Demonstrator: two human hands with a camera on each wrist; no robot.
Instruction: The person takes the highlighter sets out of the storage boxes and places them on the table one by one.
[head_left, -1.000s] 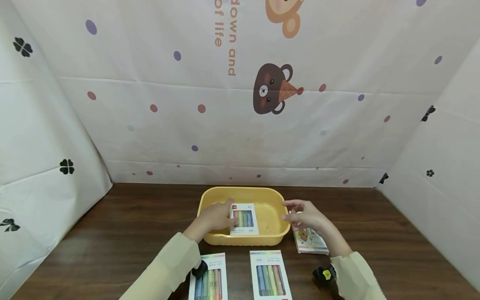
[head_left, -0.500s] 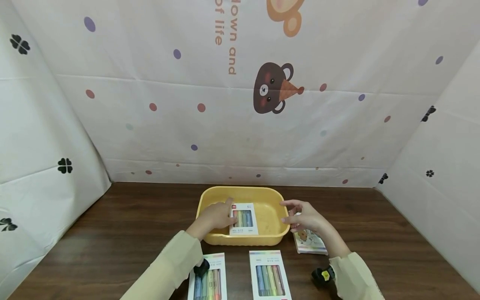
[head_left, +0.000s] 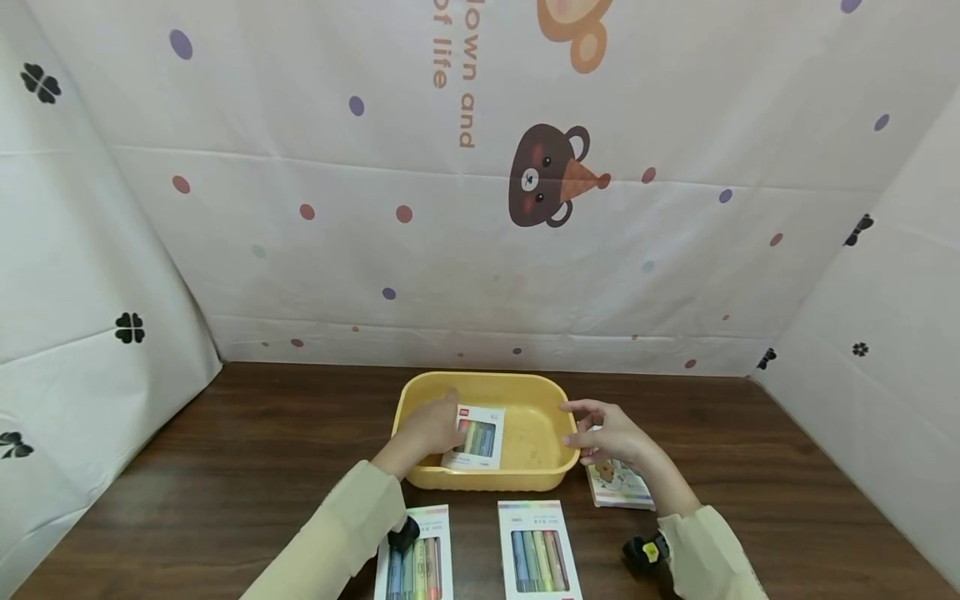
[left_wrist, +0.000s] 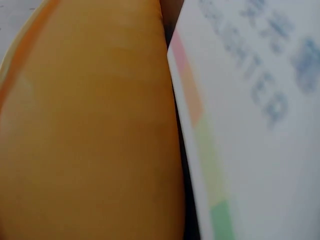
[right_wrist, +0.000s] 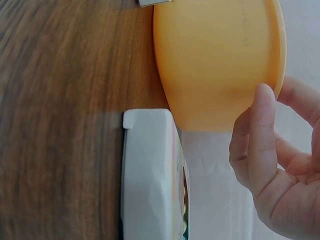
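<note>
A yellow plastic basin (head_left: 536, 481) stands on the table. My left hand (head_left: 429, 427) reaches over its left side and holds a white highlighter box (head_left: 477, 437) by its left edge; the box leans slightly, several pens showing in its window. The fingertips behind the box are hidden. On the right, my right hand (head_left: 611, 432) pinches the basin's rim between thumb and forefinger; in the right wrist view the thumb (right_wrist: 262, 135) presses the outer wall (right_wrist: 215, 65). In the left wrist view, the basin wall (left_wrist: 90, 125) and a box printed "HIGHLIGHTER" (left_wrist: 250, 140) fill the frame.
Two more highlighter boxes lie in front of the basin, one partly under the left wrist (head_left: 431, 533) and one at the centre (head_left: 538, 550). A box with a cartoon picture (head_left: 621, 486) lies beneath the right hand. A printed cloth (head_left: 315, 267) hangs behind the wooden table (head_left: 300, 442).
The highlighter box in the basin has shifted left with my left hand, its lower end swinging left so it sits at a slant. My right hand stays at the rim.
</note>
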